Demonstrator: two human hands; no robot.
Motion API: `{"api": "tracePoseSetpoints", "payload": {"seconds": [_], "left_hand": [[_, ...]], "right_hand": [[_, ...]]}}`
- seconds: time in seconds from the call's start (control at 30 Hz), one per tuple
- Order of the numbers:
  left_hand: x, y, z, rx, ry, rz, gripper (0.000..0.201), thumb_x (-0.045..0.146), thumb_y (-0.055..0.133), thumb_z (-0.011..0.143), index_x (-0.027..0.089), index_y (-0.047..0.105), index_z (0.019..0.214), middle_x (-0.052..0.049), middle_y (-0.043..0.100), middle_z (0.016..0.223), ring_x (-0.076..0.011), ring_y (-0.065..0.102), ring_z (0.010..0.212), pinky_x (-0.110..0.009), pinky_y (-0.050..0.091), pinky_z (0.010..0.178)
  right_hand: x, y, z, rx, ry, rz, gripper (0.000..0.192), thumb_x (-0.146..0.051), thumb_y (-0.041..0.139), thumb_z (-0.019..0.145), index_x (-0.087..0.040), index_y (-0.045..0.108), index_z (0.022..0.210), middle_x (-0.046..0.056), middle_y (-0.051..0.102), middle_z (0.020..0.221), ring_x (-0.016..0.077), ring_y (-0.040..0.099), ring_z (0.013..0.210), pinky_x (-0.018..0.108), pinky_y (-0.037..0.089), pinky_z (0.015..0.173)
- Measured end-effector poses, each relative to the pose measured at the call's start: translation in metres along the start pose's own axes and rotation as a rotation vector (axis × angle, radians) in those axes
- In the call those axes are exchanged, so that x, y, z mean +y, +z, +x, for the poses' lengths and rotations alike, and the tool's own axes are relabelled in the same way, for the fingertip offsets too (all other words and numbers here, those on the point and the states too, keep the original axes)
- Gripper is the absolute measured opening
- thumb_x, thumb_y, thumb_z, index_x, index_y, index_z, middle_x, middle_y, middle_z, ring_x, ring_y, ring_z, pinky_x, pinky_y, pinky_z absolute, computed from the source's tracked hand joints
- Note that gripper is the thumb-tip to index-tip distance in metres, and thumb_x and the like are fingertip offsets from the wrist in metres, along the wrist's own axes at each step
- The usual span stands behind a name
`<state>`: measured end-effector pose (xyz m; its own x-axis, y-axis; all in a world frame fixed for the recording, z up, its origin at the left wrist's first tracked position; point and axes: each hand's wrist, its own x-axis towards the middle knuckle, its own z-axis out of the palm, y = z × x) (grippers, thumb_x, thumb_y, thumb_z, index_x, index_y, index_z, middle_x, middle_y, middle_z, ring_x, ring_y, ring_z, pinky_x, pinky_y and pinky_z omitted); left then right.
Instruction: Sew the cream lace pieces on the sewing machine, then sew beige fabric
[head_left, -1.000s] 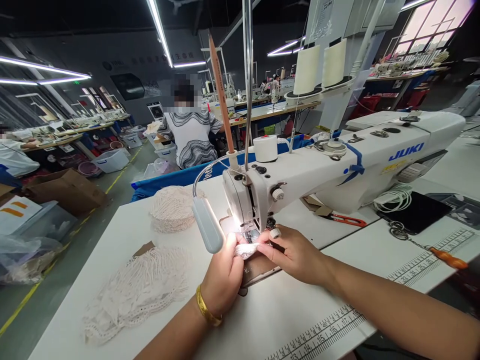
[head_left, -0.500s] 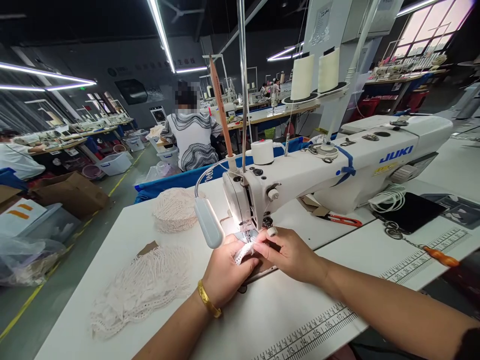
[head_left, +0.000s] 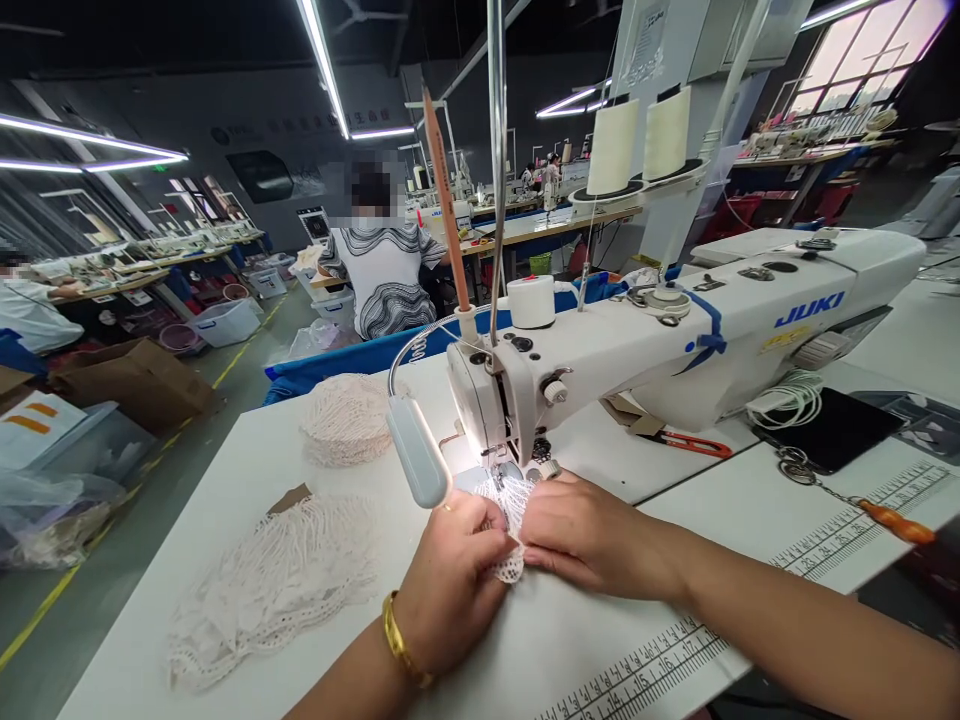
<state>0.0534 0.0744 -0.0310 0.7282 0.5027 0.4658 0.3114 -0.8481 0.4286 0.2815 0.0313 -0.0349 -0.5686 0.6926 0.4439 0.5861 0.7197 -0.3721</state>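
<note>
A small piece of white lace fabric (head_left: 511, 500) lies under the presser foot of the sewing machine (head_left: 600, 350), its scalloped edge hanging toward me. My left hand (head_left: 454, 570), with a gold bracelet on the wrist, pinches the lace from the left. From the right, my right hand (head_left: 577, 530) has its fingers closed on the other side of the lace; its fingertips are partly hidden. Both hands sit just in front of the needle, close together. A lamp (head_left: 420, 450) lights the spot.
Left of the machine lie a gathered lace pile (head_left: 277, 580) and a round lace stack (head_left: 349, 420). To the right are orange thread snips (head_left: 694, 444), a black phone-like slab (head_left: 832, 430) and a keychain (head_left: 892, 520). A ruler strip (head_left: 645, 665) runs along the front edge. A co-worker (head_left: 386, 270) sits ahead.
Both hands have drawn back toward me from the needle. The lace now lies spread out under the presser foot, where before it was bunched between my fingers.
</note>
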Motion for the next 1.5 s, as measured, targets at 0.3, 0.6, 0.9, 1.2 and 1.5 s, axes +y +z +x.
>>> {"api": "tracePoseSetpoints", "payload": {"seconds": [0.3, 0.6, 0.9, 1.2, 1.5], "left_hand": [[0.004, 0.001, -0.009, -0.003, 0.091, 0.122, 0.023, 0.01, 0.056, 0.1, 0.023, 0.074, 0.1, -0.005, 0.08, 0.105, -0.0238, 0.073, 0.094, -0.042, 0.058, 0.086], [-0.01, 0.002, 0.0, -0.002, 0.043, 0.135, 0.031, 0.004, 0.05, 0.093, 0.021, 0.077, 0.095, -0.005, 0.08, 0.107, -0.0221, 0.071, 0.091, -0.036, 0.06, 0.079], [-0.024, -0.001, 0.011, -0.147, -0.228, -0.086, 0.028, 0.012, 0.053, 0.093, 0.024, 0.078, 0.09, -0.004, 0.073, 0.099, -0.0193, 0.066, 0.09, -0.031, 0.055, 0.083], [-0.027, -0.002, 0.016, -0.117, -0.396, -0.24, 0.025, 0.029, 0.048, 0.103, 0.024, 0.072, 0.097, -0.002, 0.072, 0.099, -0.0217, 0.066, 0.096, -0.035, 0.052, 0.09], [-0.02, 0.0, 0.018, -0.062, -0.343, -0.158, 0.019, 0.031, 0.066, 0.097, 0.022, 0.072, 0.082, -0.002, 0.065, 0.087, -0.0192, 0.061, 0.084, -0.031, 0.05, 0.075]], "right_hand": [[0.001, -0.004, -0.001, -0.051, -0.03, -0.11, 0.033, -0.028, 0.043, 0.114, -0.02, 0.058, 0.086, 0.0, 0.064, 0.08, 0.0181, 0.053, 0.079, 0.034, 0.037, 0.079], [0.013, 0.006, 0.002, -0.017, 0.037, -0.177, 0.03, -0.021, 0.045, 0.111, -0.02, 0.057, 0.083, 0.001, 0.063, 0.079, 0.0197, 0.051, 0.076, 0.035, 0.038, 0.079], [0.012, 0.014, 0.006, 0.035, 0.112, -0.104, 0.018, -0.035, 0.071, 0.1, -0.019, 0.064, 0.105, 0.005, 0.071, 0.1, 0.0246, 0.059, 0.091, 0.037, 0.042, 0.084], [0.011, 0.021, 0.015, 0.286, 0.18, -0.037, 0.027, -0.016, 0.039, 0.107, -0.021, 0.063, 0.098, 0.003, 0.069, 0.084, 0.0217, 0.058, 0.08, 0.032, 0.043, 0.078], [0.012, 0.021, 0.014, 0.294, 0.185, 0.019, 0.026, -0.017, 0.041, 0.108, -0.021, 0.063, 0.094, 0.003, 0.071, 0.085, 0.021, 0.06, 0.081, 0.031, 0.043, 0.078]]}}
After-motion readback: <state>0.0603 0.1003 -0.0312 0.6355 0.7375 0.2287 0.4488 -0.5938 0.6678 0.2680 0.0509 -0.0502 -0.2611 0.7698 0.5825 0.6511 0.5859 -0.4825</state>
